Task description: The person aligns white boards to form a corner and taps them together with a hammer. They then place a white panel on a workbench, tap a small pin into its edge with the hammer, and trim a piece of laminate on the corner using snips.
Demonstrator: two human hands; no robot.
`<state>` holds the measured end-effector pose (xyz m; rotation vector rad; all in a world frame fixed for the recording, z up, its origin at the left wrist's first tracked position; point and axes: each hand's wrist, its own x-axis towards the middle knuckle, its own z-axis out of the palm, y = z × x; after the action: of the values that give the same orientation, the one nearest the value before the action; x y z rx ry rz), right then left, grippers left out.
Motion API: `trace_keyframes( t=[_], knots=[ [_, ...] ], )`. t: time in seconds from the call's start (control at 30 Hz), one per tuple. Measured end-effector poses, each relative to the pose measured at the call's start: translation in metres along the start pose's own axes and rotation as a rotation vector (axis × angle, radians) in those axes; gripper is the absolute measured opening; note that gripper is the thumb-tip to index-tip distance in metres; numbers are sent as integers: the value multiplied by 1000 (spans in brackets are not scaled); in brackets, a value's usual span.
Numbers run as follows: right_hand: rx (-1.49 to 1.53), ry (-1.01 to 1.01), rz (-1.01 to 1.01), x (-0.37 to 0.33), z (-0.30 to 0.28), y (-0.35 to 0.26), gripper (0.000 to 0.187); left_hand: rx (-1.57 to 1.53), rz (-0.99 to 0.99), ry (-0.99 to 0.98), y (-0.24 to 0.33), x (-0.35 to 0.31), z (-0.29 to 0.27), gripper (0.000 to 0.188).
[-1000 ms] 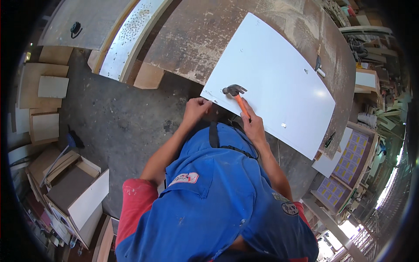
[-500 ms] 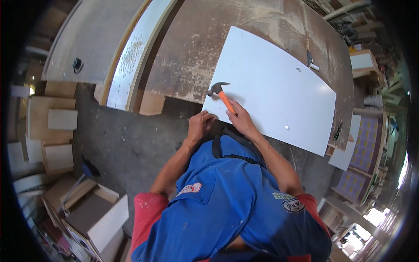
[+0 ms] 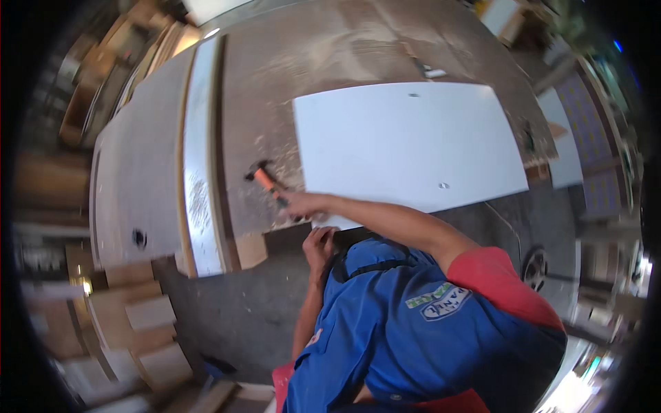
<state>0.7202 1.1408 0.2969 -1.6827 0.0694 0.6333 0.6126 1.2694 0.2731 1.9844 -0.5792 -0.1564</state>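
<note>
My right hand [image 3: 303, 204] is shut on the orange handle of a hammer [image 3: 265, 180]. Its dark head rests over the dusty brown workbench [image 3: 330, 62], just left of a large white panel [image 3: 406, 141] lying flat on it. My right arm reaches across the panel's near left corner. My left hand [image 3: 320, 244] is curled at the bench's near edge, under that corner and close to my blue shirt; whether it holds anything is blurred. A small hole shows near the panel's front edge.
A long pale board [image 3: 200, 158] and a grey panel [image 3: 131, 206] with a round hole lie left of the bench top. A wood block [image 3: 251, 249] sticks out at the bench edge. Stacked boards [image 3: 144, 323] stand on the floor at lower left. More panels [image 3: 585, 165] lean at right.
The view has swung so the panel now lies across the frame. My right hand has carried the hammer left, off the white panel and over the bare bench. My left hand has drawn back toward my chest.
</note>
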Motion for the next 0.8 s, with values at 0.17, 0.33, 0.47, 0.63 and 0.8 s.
trace_keyframes(
  t=[0.17,0.33,0.47,0.63,0.8],
  knots=[
    [-359,7,-321,-53,4,5,45,-5,72,87,5,-5,13,10],
    [-186,411,-450,-169,-46,25,35,60,64,118,11,-12,29,10],
    [-117,894,-255,-263,-130,61,23,93,-36,279,20,-14,49,9],
    [-481,1370,115,-397,-271,146,22,163,-212,456,21,-17,73,19],
    [-720,1463,359,-521,-399,246,28,41,-423,744,12,-12,106,20]
  ],
)
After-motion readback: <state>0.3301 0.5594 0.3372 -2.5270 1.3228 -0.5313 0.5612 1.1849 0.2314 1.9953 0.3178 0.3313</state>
